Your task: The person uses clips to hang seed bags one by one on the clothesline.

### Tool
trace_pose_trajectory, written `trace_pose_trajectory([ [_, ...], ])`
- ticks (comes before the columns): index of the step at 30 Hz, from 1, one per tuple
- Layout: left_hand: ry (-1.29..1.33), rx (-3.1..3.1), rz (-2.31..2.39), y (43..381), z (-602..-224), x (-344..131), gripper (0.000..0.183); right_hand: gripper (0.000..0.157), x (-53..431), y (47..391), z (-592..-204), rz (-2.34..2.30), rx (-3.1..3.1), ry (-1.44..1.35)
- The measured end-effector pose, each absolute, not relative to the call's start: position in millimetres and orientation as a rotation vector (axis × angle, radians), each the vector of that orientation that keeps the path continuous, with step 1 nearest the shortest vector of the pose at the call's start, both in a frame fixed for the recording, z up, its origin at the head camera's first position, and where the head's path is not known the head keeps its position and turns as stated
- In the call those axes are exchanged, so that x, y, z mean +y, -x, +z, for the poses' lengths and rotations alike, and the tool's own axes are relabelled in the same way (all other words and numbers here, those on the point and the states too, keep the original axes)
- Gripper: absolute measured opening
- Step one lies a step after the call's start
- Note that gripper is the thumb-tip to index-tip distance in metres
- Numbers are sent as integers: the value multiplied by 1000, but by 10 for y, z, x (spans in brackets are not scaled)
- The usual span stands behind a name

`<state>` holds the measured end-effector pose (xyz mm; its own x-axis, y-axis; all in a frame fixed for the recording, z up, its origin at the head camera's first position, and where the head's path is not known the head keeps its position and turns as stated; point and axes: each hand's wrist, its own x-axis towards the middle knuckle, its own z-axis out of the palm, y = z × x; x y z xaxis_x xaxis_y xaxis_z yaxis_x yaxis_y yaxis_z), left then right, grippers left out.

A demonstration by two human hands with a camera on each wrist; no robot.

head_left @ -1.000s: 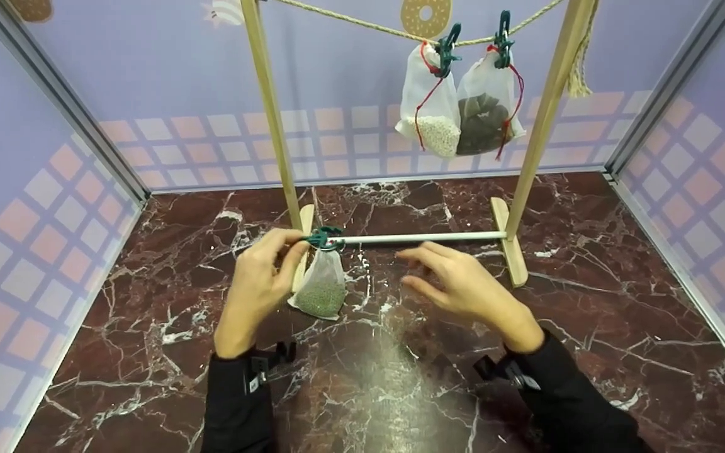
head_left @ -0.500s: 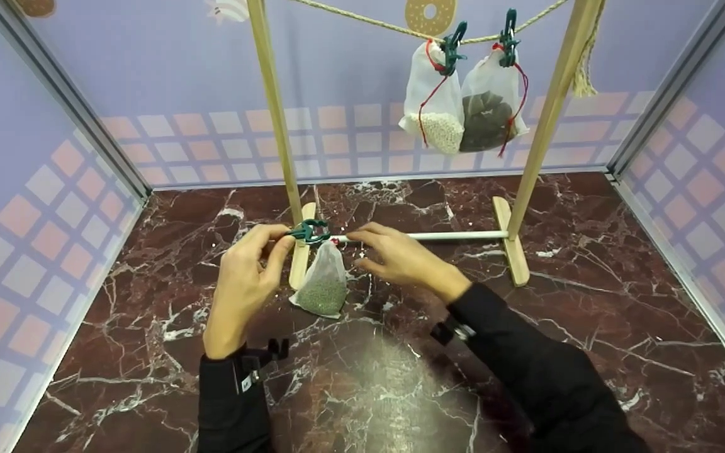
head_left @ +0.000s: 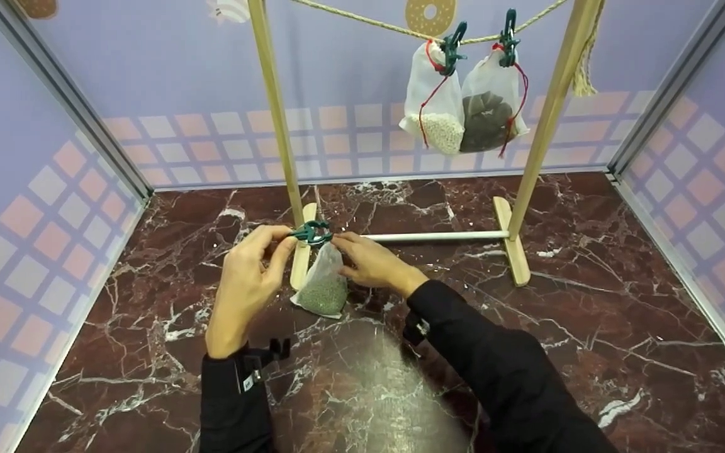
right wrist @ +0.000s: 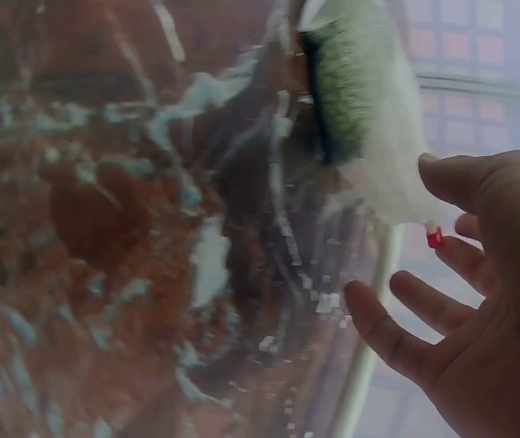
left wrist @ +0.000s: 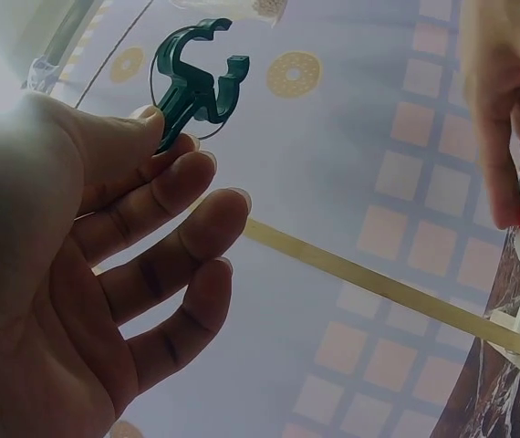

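Observation:
My left hand (head_left: 246,280) pinches the handles of a dark green clothes peg (left wrist: 196,78) between thumb and fingertips. In the left wrist view the peg's curved jaws stand apart with nothing between them. Just below and right of the peg, a white mesh bag (head_left: 323,283) with green grains stands on the tabletop, its neck upright. My right hand (head_left: 372,261) is at the bag's top, index fingertip by the red cord (right wrist: 435,237) and thumb lower, against the mesh. The right wrist view shows these fingers spread, thumb and index apart.
A wooden stand has a left post (head_left: 277,119), a right post (head_left: 545,119), a white crossbar (head_left: 438,236) and a rope (head_left: 362,24). From the rope hang a bag of white grains (head_left: 441,132) and a bag of dark pieces (head_left: 487,123), each on a green peg. Patterned walls enclose the marble-look tabletop (head_left: 148,352).
My right hand has moved left to the top of the grain bag. My left hand has drawn the peg slightly left, off the bag's neck, and then held still.

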<state>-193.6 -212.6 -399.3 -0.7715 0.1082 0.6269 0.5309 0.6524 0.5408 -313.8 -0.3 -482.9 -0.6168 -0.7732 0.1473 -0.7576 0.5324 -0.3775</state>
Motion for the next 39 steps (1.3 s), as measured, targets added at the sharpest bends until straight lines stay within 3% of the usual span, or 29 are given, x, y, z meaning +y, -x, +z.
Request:
trace_pose_trajectory([
  [3,496,-2308,-995,1941,-4003,-2129,13,69,-9,3138,-4897,-687,2751,1300],
  [10,517,-2293,-984,1955,-4011,-2129,12,45,-50,3118,-5000,-760,2816,1029],
  [18,510,-2318,-997,1954,-4012,-2128,12,30,-75,3095,-5062,-758,2899,891],
  [39,471,-2329,-1001,2000,-4046,-2137,14,16,17,3005,-4947,-590,2926,1042],
])
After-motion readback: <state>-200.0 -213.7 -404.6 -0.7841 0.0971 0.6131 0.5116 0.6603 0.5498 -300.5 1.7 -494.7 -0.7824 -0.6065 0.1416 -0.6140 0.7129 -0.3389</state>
